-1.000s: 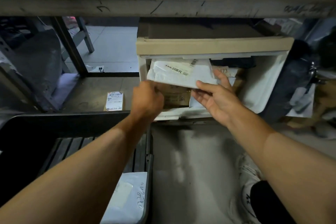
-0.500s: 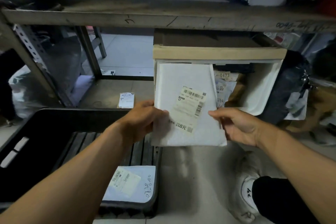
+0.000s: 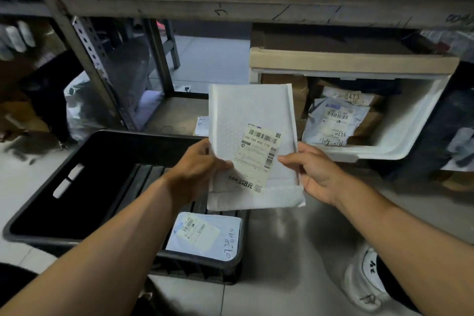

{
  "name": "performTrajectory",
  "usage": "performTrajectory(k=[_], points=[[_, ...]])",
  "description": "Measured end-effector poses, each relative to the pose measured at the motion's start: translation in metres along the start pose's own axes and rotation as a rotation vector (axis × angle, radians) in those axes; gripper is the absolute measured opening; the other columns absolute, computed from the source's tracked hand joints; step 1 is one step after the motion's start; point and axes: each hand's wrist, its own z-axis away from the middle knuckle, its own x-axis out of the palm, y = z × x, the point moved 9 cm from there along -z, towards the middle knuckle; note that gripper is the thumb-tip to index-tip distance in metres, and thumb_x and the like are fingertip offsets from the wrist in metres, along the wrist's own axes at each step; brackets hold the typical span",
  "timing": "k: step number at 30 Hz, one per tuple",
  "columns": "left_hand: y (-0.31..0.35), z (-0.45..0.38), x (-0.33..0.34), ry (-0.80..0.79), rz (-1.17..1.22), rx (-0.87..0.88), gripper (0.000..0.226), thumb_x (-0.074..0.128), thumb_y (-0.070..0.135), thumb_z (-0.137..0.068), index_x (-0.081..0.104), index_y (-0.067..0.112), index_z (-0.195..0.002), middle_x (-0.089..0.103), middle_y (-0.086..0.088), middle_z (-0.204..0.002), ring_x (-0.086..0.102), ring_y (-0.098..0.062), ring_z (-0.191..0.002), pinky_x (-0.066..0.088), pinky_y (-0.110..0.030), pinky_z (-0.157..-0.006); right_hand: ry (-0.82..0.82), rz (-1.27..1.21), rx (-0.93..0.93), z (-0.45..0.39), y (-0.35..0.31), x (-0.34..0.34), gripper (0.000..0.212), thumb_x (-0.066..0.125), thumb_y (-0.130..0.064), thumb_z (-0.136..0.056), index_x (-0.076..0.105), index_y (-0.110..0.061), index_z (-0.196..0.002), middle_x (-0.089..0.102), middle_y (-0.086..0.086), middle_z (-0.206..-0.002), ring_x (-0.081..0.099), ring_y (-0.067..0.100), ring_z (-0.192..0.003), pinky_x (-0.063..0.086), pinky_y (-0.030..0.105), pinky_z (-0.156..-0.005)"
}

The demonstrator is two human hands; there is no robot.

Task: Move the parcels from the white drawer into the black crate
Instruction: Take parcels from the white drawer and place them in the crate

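I hold a white padded parcel (image 3: pixel 246 120) upright in front of me, its label facing me. My left hand (image 3: pixel 197 169) grips its left edge and my right hand (image 3: pixel 310 172) pinches its right edge. It hangs above the right end of the black crate (image 3: pixel 77 187), which lies on the floor at the lower left. One white labelled parcel (image 3: pixel 205 236) lies flat in the crate's near right corner. The white drawer (image 3: pixel 400 136) stands pulled out at the right under the shelf, with several parcels inside, among them a white bag (image 3: pixel 333 120) and brown boxes.
A metal shelf board (image 3: pixel 256 7) runs overhead, with a perforated steel post (image 3: pixel 89 59) at the left. A small box (image 3: pixel 201 124) lies on the low shelf behind the crate. My white shoe (image 3: pixel 364 279) is at the lower right. Dark bags lie at both sides.
Both hands drew the white parcel out of the drawer, turned it label-up and brought it toward me and left, over the crate's right end. The view shifted too.
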Motion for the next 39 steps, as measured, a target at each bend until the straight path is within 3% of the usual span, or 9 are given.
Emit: performTrajectory(k=[8, 15, 18, 23, 25, 28, 32, 35, 39], points=[[0.000, 0.012, -0.015, 0.118, -0.089, 0.085, 0.033, 0.065, -0.012, -0.086, 0.060, 0.007, -0.112, 0.073, -0.012, -0.109, 0.073, -0.027, -0.094, 0.063, -0.036, -0.073, -0.016, 0.046, -0.079, 0.002, -0.001, 0.016, 0.036, 0.064, 0.010, -0.088, 0.066, -0.014, -0.115, 0.077, 0.007, -0.108, 0.075, 0.023, -0.098, 0.061, 0.041, -0.082], [0.014, 0.015, -0.020, 0.351, -0.395, 0.252, 0.065, 0.075, 0.006, -0.084, 0.043, 0.027, -0.136, 0.058, -0.002, -0.125, 0.061, -0.023, -0.113, 0.058, -0.044, -0.093, 0.034, 0.076, -0.166, 0.006, -0.011, 0.018, 0.030, 0.066, 0.006, -0.089, 0.068, -0.013, -0.112, 0.077, 0.005, -0.108, 0.074, 0.022, -0.098, 0.060, 0.037, -0.083], [0.029, 0.021, -0.003, 0.401, -0.613, 0.355, 0.066, 0.076, 0.022, -0.084, 0.042, 0.032, -0.139, 0.040, 0.000, -0.133, 0.041, -0.017, -0.122, 0.040, -0.031, -0.104, 0.060, 0.022, -0.206, 0.007, -0.019, 0.025, 0.028, 0.065, 0.006, -0.090, 0.067, -0.013, -0.109, 0.078, 0.005, -0.105, 0.075, 0.021, -0.095, 0.062, 0.033, -0.077], [0.032, 0.024, 0.038, 0.030, -0.042, 0.293, 0.050, 0.066, 0.056, -0.088, 0.054, 0.029, -0.128, 0.070, 0.014, -0.120, 0.066, -0.007, -0.110, 0.051, -0.041, -0.095, -0.034, -0.079, -0.190, 0.017, -0.028, 0.049, 0.038, 0.068, 0.002, -0.086, 0.065, -0.010, -0.122, 0.078, 0.006, -0.101, 0.076, 0.021, -0.089, 0.062, 0.034, -0.071], [0.031, 0.022, 0.045, -0.064, 0.050, 0.217, 0.062, 0.061, 0.069, -0.083, 0.050, 0.034, -0.134, 0.068, 0.014, -0.124, 0.064, -0.011, -0.115, 0.049, -0.044, -0.094, -0.172, -0.111, -0.138, 0.019, -0.025, 0.065, 0.046, 0.073, -0.002, -0.079, 0.066, -0.010, -0.123, 0.076, 0.012, -0.103, 0.072, 0.028, -0.094, 0.060, 0.044, -0.085], [0.029, 0.022, 0.051, -0.169, 0.118, 0.106, 0.087, 0.053, 0.082, -0.076, 0.054, 0.021, -0.139, 0.065, -0.011, -0.132, 0.062, -0.031, -0.122, 0.046, -0.056, -0.104, -0.328, -0.119, -0.093, 0.018, -0.011, 0.078, 0.043, 0.068, -0.015, -0.082, 0.069, -0.014, -0.125, 0.068, 0.016, -0.123, 0.059, 0.036, -0.118, 0.041, 0.049, -0.109], [0.035, 0.032, 0.060, -0.226, 0.193, 0.112, 0.071, 0.045, 0.072, -0.087, 0.058, 0.022, -0.136, 0.066, -0.014, -0.129, 0.064, -0.031, -0.120, 0.051, -0.047, -0.100, -0.111, 0.125, -0.177, 0.012, -0.017, 0.060, 0.035, 0.060, -0.008, -0.094, 0.069, -0.028, -0.122, 0.072, -0.011, -0.110, 0.060, 0.016, -0.108, 0.045, 0.028, -0.085], [0.035, 0.034, 0.058, -0.163, 0.200, 0.119, 0.043, 0.048, 0.053, -0.097, 0.064, 0.022, -0.121, 0.073, -0.012, -0.117, 0.071, -0.028, -0.107, 0.060, -0.041, -0.088, 0.133, 0.244, -0.222, 0.009, -0.022, 0.036, 0.052, 0.074, -0.013, -0.088, 0.060, -0.034, -0.133, 0.068, -0.008, -0.118, 0.065, 0.011, -0.101, 0.046, 0.025, -0.072], [0.029, 0.025, 0.027, 0.015, 0.218, 0.088, 0.039, 0.055, 0.046, -0.098, 0.064, 0.017, -0.122, 0.075, -0.011, -0.113, 0.073, -0.027, -0.100, 0.059, -0.042, -0.081, 0.141, 0.225, -0.094, 0.008, -0.011, 0.020, 0.069, 0.087, -0.024, -0.075, 0.050, -0.026, -0.134, 0.067, -0.002, -0.125, 0.069, 0.014, -0.097, 0.055, 0.030, -0.070]])
